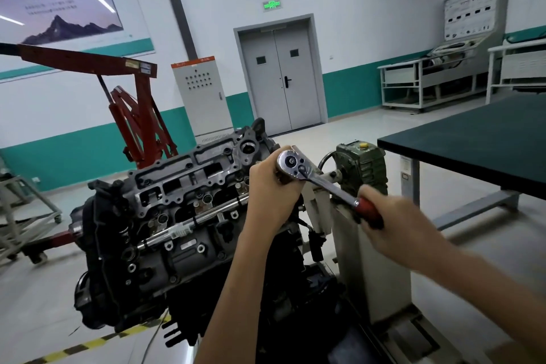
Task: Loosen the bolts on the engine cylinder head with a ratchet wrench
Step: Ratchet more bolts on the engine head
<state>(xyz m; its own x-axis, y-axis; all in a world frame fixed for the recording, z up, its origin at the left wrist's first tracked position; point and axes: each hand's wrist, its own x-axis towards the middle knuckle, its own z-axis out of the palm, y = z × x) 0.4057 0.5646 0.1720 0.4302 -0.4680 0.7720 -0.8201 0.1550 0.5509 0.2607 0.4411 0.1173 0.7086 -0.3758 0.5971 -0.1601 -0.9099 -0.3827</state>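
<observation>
The engine cylinder head (183, 198) sits on a stand in the middle, its grey top face tilted toward me with several bolts showing. A chrome ratchet wrench (298, 167) with a red handle stands over the head's right end. My left hand (273, 189) wraps around the part just under the ratchet head and hides the socket and the bolt below. My right hand (393, 226), blurred, grips the red handle down to the right.
The stand's green gearbox (365, 162) and white column (372, 260) are right behind the wrench. A dark-topped workbench (478, 142) fills the right. A red engine hoist (139, 115) stands at the back left. Yellow-black floor tape (97, 343) runs below the engine.
</observation>
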